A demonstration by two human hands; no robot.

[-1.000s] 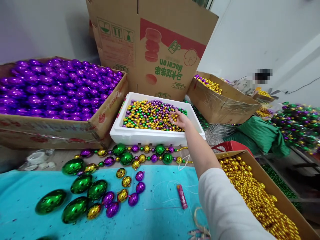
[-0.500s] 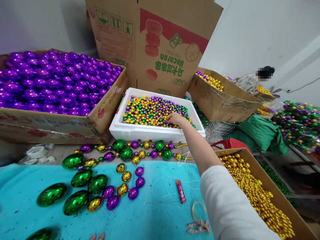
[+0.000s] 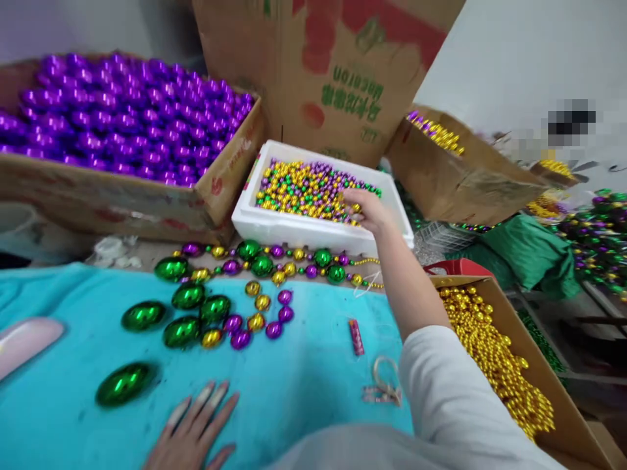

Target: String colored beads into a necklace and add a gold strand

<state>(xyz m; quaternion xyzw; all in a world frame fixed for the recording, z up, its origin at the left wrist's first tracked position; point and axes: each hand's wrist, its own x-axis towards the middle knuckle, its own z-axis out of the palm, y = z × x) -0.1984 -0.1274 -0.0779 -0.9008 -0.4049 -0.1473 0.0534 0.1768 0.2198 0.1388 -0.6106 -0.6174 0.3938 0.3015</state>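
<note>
My right hand (image 3: 365, 207) is over the right part of a white foam box (image 3: 298, 225), fingers curled around a gold bead (image 3: 355, 208). Under and beside it lies a heap of small gold, green and purple beads (image 3: 304, 189). Flat on the turquoise cloth (image 3: 304, 378) rests my left hand (image 3: 193, 431), fingers spread, pale wraps on some fingers. Ahead of that hand lie large green oval beads (image 3: 125, 385), along with purple beads (image 3: 240, 339) and gold beads (image 3: 255, 322). Two strung bead strands (image 3: 262, 266) stretch along the front of the foam box.
A carton of purple beads (image 3: 132, 124) stands at left, and a carton of gold beads (image 3: 494, 352) at right. On the cloth lie a small red packet (image 3: 356, 337) and a pair of snips (image 3: 382, 393). Farther back are another carton (image 3: 450, 176) and a blurred person (image 3: 571, 121).
The view has tilted down and shifted left. My left hand has come fully into view on the cloth. My right hand has lifted slightly from the bead heap, and a gold bead shows at its fingers.
</note>
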